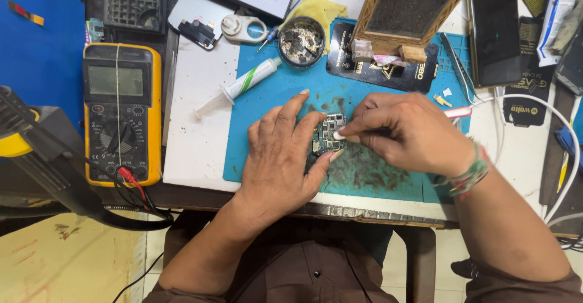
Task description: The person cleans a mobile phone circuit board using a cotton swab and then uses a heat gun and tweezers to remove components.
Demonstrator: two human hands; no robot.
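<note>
Circuit board (326, 134) lies on the blue mat (273, 96), pinned under the left hand (280, 157), whose grip presses flat. Right hand (401, 130) pinches a small white tool (346, 137) against it; short, light strokes would suit. Syringe (240, 87) beyond.

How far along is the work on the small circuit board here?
Done: circuit board lies bare on the stained blue mat. In hand: left hand steadies it while right hand presses a small white piece against it. Left: the syringe lies untouched; the board is not cased.
</note>
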